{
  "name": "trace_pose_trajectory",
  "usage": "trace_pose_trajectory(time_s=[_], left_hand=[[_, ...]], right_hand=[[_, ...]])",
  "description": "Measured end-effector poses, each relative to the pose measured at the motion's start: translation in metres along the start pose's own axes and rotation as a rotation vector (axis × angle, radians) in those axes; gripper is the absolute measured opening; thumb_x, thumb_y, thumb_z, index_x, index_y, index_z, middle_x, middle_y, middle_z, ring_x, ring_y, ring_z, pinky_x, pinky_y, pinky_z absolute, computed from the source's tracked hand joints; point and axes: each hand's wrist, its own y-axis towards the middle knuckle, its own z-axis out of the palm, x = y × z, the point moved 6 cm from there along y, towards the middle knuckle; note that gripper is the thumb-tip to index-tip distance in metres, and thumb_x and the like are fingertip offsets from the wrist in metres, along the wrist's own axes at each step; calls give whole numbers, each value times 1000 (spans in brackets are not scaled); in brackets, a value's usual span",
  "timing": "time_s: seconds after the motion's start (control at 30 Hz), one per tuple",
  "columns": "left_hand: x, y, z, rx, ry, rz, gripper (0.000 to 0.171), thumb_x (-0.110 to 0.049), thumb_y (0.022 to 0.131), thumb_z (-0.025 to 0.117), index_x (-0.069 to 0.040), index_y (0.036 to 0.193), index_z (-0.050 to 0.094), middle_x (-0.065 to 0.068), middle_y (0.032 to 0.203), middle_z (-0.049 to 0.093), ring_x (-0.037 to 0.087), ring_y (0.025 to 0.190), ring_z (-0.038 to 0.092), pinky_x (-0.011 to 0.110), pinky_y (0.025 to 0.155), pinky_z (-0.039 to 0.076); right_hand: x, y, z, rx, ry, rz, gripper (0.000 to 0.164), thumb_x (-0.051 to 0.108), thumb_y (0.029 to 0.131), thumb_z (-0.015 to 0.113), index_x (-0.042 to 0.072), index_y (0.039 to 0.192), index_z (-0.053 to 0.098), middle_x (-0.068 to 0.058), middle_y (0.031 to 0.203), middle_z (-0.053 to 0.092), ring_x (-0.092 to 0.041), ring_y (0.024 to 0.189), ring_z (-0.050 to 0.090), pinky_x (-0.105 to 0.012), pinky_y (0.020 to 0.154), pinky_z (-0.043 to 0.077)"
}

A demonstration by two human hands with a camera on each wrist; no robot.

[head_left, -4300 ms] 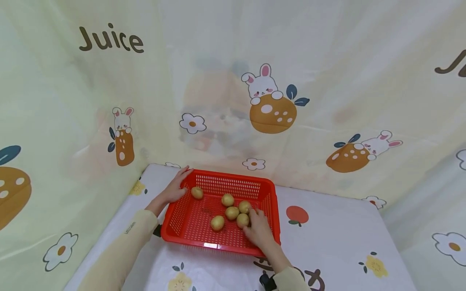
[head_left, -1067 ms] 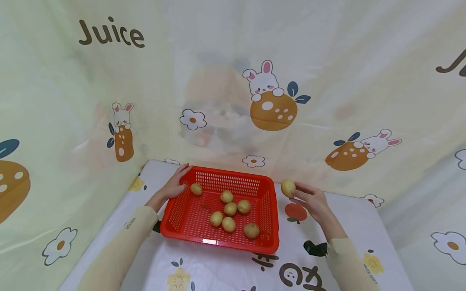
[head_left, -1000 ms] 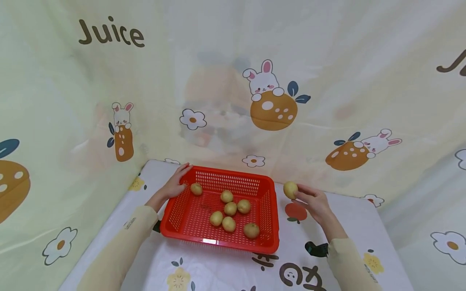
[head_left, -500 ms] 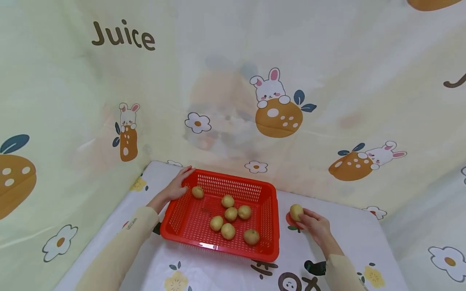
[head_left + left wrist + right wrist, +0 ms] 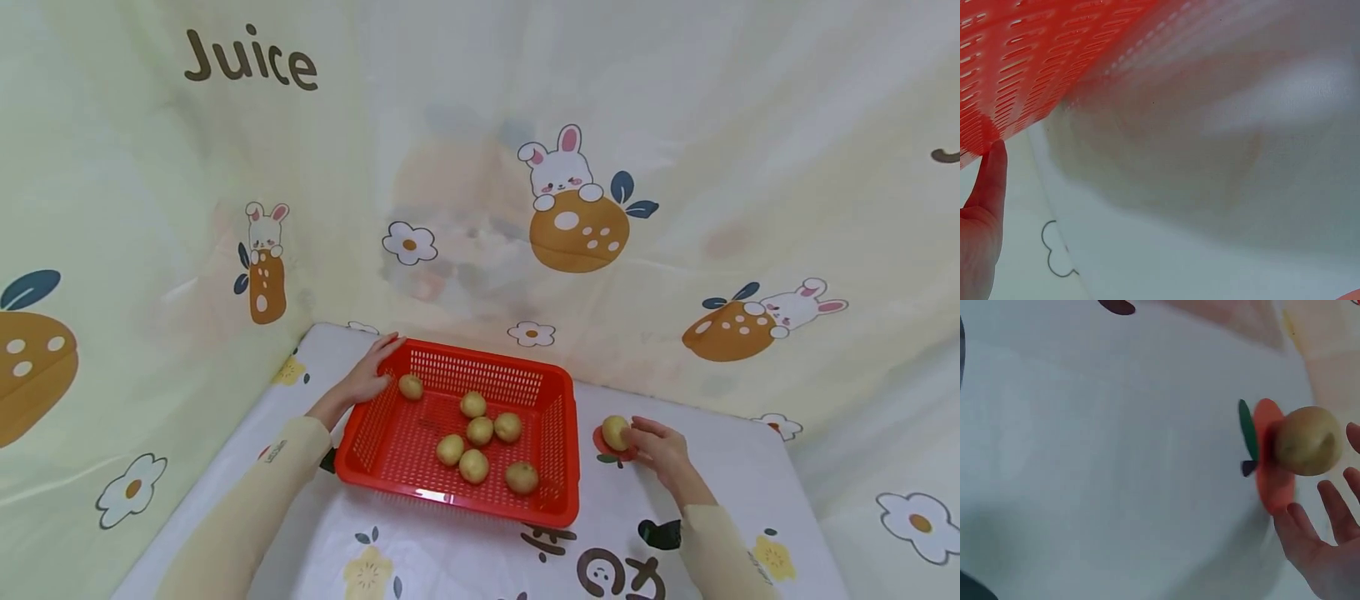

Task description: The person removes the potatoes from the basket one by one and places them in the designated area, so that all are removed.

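A red plastic basket [image 5: 450, 498] with slotted walls stands on the table, holding several yellowish-brown potatoes [image 5: 480, 431]. My left hand [image 5: 367, 377] rests at its far left corner, fingers stretched along the rim. In the left wrist view, one straight finger [image 5: 991, 178] touches the slotted basket wall [image 5: 1022, 62]; most of that hand is out of frame. Right of the basket, a single potato [image 5: 1307, 441] sits on the red apple print of the cloth. My right hand [image 5: 660, 452] is close beside it. The right wrist view shows its fingers [image 5: 1338, 512] spread, apart from the potato.
A white printed cloth [image 5: 720, 450] covers the table. A hanging curtain [image 5: 450, 167] with rabbit and fruit prints encloses the back and both sides, close behind the basket's far rim. A black device [image 5: 660, 534] shows at the right wrist.
My right hand has carried a potato out of the basket to the right, lowered it onto the printed apple and loosened its fingers. My left hand stays at the basket's corner.
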Motion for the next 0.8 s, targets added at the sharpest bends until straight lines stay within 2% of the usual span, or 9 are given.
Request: trace_pose_trajectory(time_s=[0.07, 0.13, 0.23, 0.3, 0.37, 0.5, 0.6, 0.67, 0.8], left_hand=[[0, 1, 0, -5, 3, 12, 73, 14, 82, 44, 2, 153, 29, 24, 160, 14, 47, 144, 16, 61, 108, 28], [0, 1, -1, -10, 4, 20, 73, 15, 81, 44, 4, 152, 30, 25, 159, 14, 47, 144, 16, 61, 107, 29], [-1, 0, -2, -14, 6, 27, 73, 16, 81, 45, 5, 152, 30, 26, 159, 15, 48, 144, 17, 62, 106, 29], [-1, 0, -2, -10, 2, 19, 74, 16, 81, 45, 4, 152, 30, 25, 159, 14, 47, 144, 16, 61, 106, 30], [0, 0, -2, -6, 3, 9, 74, 16, 81, 45, 3, 153, 29, 24, 160, 13, 47, 144, 16, 61, 107, 29], [2, 2, -1, 7, -1, -11, 75, 15, 82, 44, 2, 153, 28, 22, 161, 12, 46, 145, 15, 61, 108, 28], [1, 2, -1, 12, -2, -20, 74, 14, 82, 44, 1, 154, 28, 22, 161, 12, 46, 145, 15, 61, 109, 27], [1, 1, -2, 7, -1, -18, 74, 15, 82, 44, 2, 153, 29, 22, 160, 13, 46, 145, 16, 61, 109, 27], [0, 2, -1, -8, -2, 2, 74, 15, 81, 45, 3, 152, 31, 24, 159, 15, 47, 144, 16, 62, 109, 27]], right_hand=[[12, 0, -3, 1, -57, -21, 63, 26, 98, 60, 0, 150, 36, -25, 153, 33, -41, 133, 36, -54, 110, 32], [26, -1, -5, -4, -113, -54, 64, 30, 98, 59, 0, 150, 37, -25, 153, 34, -44, 137, 32, -58, 109, 30], [53, -7, 0, 9, -163, -109, 63, 32, 98, 59, -2, 148, 39, -26, 149, 40, -46, 136, 35, -60, 108, 32], [73, -11, 9, 47, -172, -124, 62, 31, 99, 58, -2, 148, 39, -26, 148, 42, -45, 135, 39, -58, 106, 35], [92, -16, 22, 129, -173, -133, 60, 29, 100, 56, -2, 149, 38, -27, 147, 43, -44, 132, 44, -55, 103, 40], [118, -25, 51, 398, -184, -133, 58, 27, 101, 53, 1, 151, 36, -25, 150, 40, -41, 127, 52, -50, 97, 47], [131, -31, 72, 577, -209, -140, 58, 25, 102, 52, 1, 151, 35, -24, 150, 41, -42, 127, 51, -50, 94, 49], [138, -32, 84, 642, -212, -135, 56, 22, 102, 52, 1, 151, 36, -24, 150, 41, -45, 128, 49, -51, 94, 49], [148, -31, 106, 696, -227, -119, 51, 18, 103, 49, -1, 149, 39, -25, 148, 42, -47, 130, 46, -53, 97, 46]])
